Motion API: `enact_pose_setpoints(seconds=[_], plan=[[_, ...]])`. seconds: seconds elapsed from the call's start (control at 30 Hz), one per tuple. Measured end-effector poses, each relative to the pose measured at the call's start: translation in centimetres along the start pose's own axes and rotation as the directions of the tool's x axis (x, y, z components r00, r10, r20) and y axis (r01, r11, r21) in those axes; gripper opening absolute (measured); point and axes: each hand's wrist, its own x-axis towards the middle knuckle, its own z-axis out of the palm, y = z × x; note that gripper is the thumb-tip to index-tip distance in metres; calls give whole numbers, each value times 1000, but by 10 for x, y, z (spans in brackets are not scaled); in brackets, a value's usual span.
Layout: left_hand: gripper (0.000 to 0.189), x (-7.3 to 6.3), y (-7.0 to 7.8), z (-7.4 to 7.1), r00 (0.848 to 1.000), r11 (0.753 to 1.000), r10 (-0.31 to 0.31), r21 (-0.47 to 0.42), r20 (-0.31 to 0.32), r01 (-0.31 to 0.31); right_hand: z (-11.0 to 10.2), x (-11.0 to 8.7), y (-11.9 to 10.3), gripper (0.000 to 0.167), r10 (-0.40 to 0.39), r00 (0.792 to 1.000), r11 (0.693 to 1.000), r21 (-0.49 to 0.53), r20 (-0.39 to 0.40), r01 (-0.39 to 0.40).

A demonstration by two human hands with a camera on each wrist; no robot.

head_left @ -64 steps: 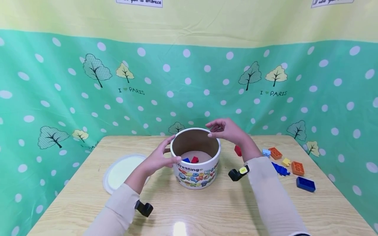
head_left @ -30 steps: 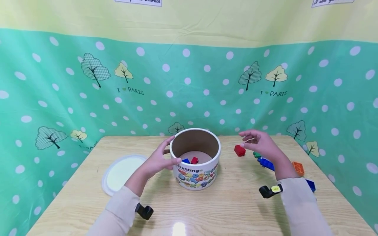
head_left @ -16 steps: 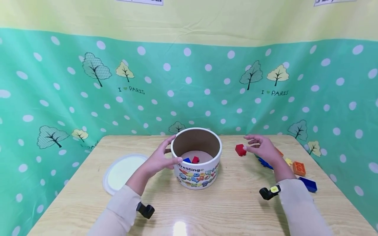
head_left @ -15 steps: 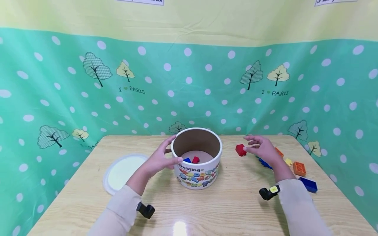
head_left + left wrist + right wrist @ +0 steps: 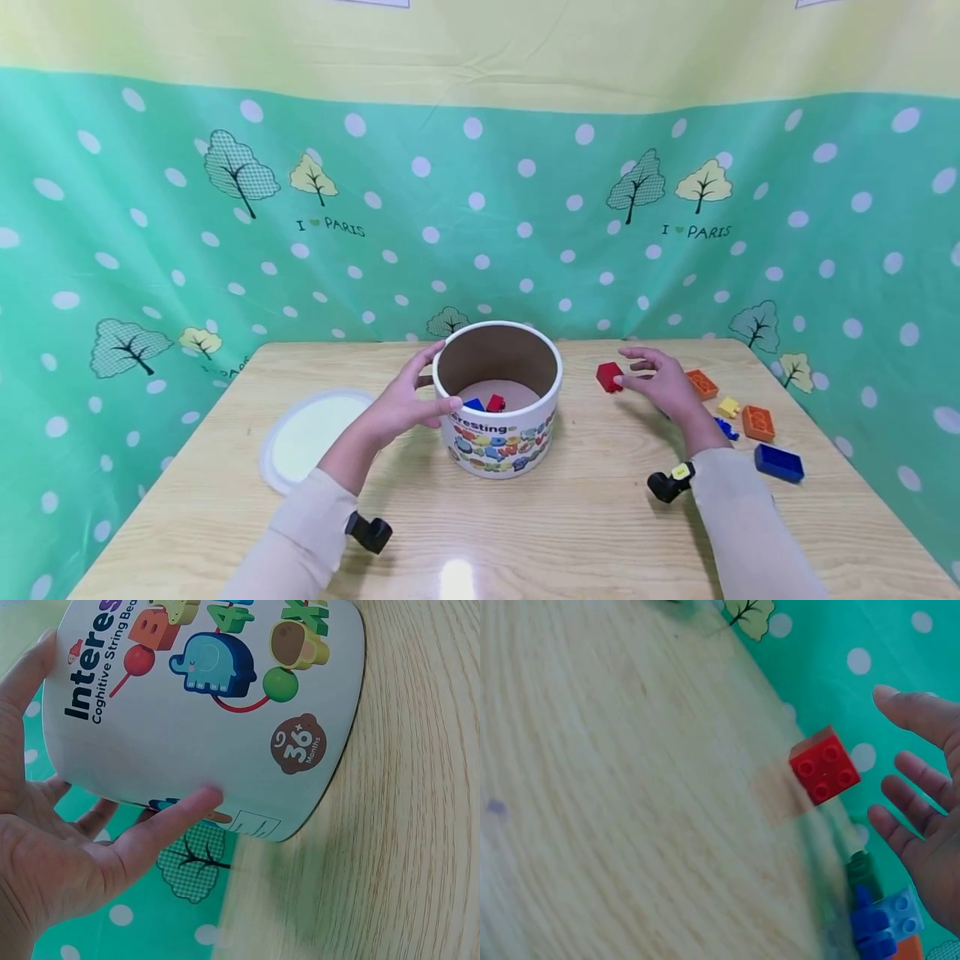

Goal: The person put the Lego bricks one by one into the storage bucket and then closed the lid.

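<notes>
My left hand [image 5: 399, 408] holds a round white bucket [image 5: 501, 454] at its left side, the thumb on the front and the fingers around the far left. Printed letters and pictures cover the bucket's outside. Inside it lie a blue building block [image 5: 474, 405] and a red building block [image 5: 496, 403]. On the right, my right hand [image 5: 663, 385] hovers with parted fingers and nothing in its grasp. Close to its thumb in the head view is another red block [image 5: 608, 377]. The right wrist view shows this red block [image 5: 825, 766] apart from the hand.
A white round lid [image 5: 311, 442] lies left of the bucket. On the right side of the table are orange blocks [image 5: 758, 423], a yellow block [image 5: 728, 407] and a dark blue block [image 5: 778, 463]. Green [image 5: 862, 874] and light blue blocks [image 5: 901, 913] appear below my right hand.
My right hand has moved from above the bucket's right rim outward to the right, beside the red block. The left hand has stayed on the bucket.
</notes>
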Motion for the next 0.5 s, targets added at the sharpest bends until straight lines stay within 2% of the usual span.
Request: enact_pose_setpoints(seconds=[0.27, 0.5], plan=[[96, 1, -1, 1, 1000, 1000, -2, -5, 8, 2, 6, 8, 14, 64, 36, 999, 999, -17, 17, -36], [99, 1, 0, 0, 1000, 1000, -8, -3, 0, 8, 14, 13, 15, 68, 6, 999, 999, -51, 47, -3]])
